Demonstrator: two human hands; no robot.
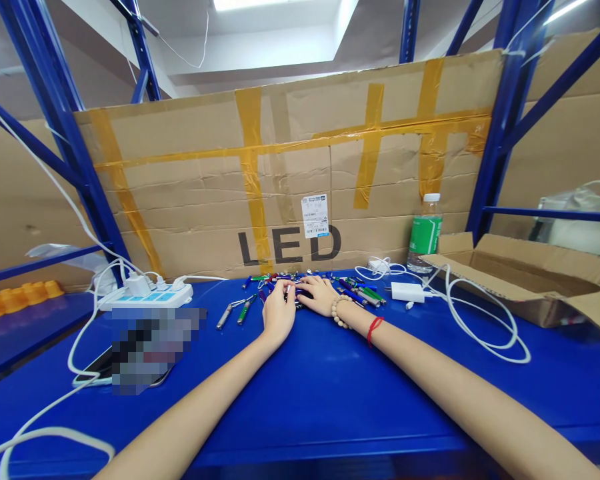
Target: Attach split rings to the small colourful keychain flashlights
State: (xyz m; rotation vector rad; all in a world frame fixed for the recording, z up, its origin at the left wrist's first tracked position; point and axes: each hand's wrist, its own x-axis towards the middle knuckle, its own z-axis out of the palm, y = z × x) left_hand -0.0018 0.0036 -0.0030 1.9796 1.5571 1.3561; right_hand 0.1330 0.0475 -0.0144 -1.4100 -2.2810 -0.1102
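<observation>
A pile of small slim metal tubes [350, 291], shaped like pens or mini flashlights, lies at the back of the blue tabletop in blue, green, purple and silver. My left hand [279, 311] rests at the pile's front edge, fingers bent and pressed together; what they pinch is too small to make out. Close beside it, my right hand [321, 297] lies palm down over dark tubes, its fingers reaching left and slightly apart. Left of my hands lie a silver tube [224, 317] with a clip-like end and a green tube [247, 311].
A white power strip [150, 296] with plugs and cables stands left, behind a phone [95, 367] beside a blurred patch. Right are a white charger [407, 292], a looped cable [500, 343], a green-labelled bottle [425, 233] and an open cardboard box [535, 280]. A cardboard wall [200, 220] closes the back.
</observation>
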